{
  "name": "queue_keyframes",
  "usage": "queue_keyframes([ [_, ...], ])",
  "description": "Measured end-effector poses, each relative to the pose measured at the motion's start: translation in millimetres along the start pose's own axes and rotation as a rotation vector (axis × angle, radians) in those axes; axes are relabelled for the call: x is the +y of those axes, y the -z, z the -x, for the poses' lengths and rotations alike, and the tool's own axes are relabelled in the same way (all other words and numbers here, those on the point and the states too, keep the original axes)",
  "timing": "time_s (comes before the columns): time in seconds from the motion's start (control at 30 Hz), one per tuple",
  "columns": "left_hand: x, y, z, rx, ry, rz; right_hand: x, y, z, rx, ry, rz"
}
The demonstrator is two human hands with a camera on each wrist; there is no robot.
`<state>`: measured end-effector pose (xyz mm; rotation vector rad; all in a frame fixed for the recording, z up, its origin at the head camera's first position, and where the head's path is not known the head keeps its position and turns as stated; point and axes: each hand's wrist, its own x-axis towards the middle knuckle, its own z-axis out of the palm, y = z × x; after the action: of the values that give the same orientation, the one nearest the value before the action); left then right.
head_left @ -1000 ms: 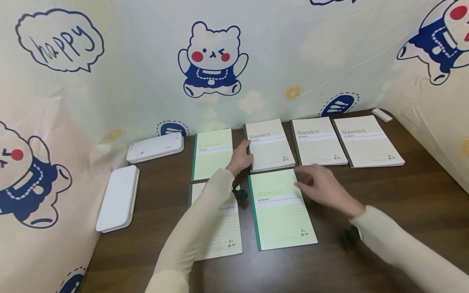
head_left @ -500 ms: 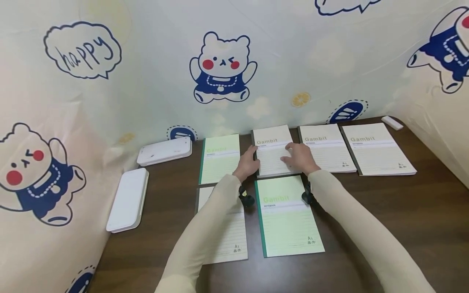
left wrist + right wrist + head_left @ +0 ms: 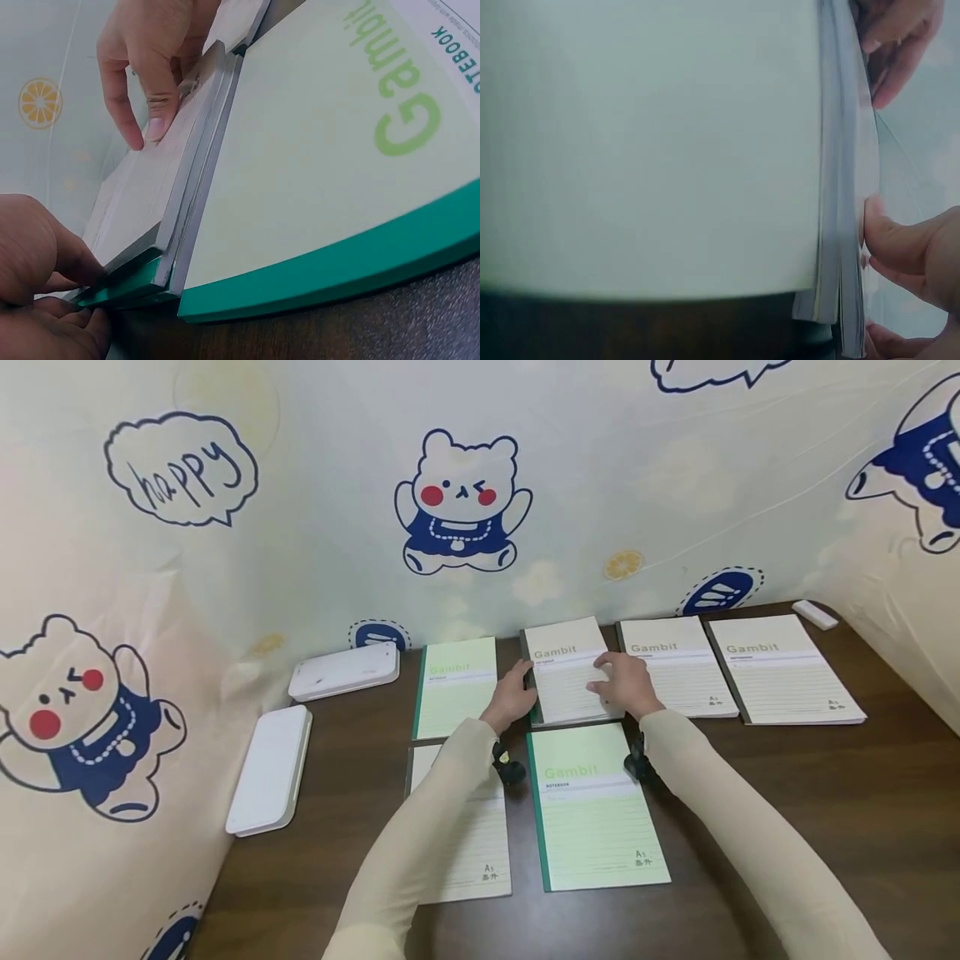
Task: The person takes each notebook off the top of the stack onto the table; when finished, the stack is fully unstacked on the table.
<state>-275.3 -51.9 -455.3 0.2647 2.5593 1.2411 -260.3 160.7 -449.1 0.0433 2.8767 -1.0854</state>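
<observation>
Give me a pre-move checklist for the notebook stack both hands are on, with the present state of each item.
1. Left hand on the stack's left edge: ok, its fingers touch the spine side of the beige notebook stack.
2. Right hand on the stack: ok, fingers rest on the top cover and right edge.
3. Stack edges flush: not ok, the left wrist view shows the covers stepped, with a green cover jutting out at the bottom.
4. Firm grip under the stack: cannot tell, the undersides are hidden.
5. Neighbours apart: ok, the green notebook on the left and the beige notebook on the right lie beside it, not overlapping.
</observation>
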Motion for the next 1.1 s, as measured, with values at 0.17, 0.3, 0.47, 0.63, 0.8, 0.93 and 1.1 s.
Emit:
queue_keyframes([
  [0.17, -1.0, -2.2, 1.8, 0.007, 0.013, 0.008, 9, 13, -2, -0.039, -0.025, -0.084],
  [0.3, -2.7, -2.6, 3.8, 0.003, 0.005, -0.023, 20, 30, 0, -0.102, -0.035, -0.24],
  [0.47, -1.3, -1.4, 4.8, -0.019, -0.008, -0.069, 33, 53, 12, -0.061, -0.055, -0.393],
  [0.63, 0.7, -1.0, 2.4, -0.03, -0.015, -0.081, 54, 82, 46, 0.074, -0.073, -0.383],
  [0.8, -0.7, -1.4, -1.7, -0.039, -0.014, -0.067, 89, 107, 107, 0.14, -0.082, -0.294],
  [0.93, -1.9, 0.9, -3.8, -0.042, -0.024, -0.072, 116, 117, 162, 0.122, -0.115, -0.254],
  [1.1, -3.2, -2.5, -5.5, -0.046, -0.03, -0.073, 140, 115, 217, 0.059, -0.181, -0.253],
])
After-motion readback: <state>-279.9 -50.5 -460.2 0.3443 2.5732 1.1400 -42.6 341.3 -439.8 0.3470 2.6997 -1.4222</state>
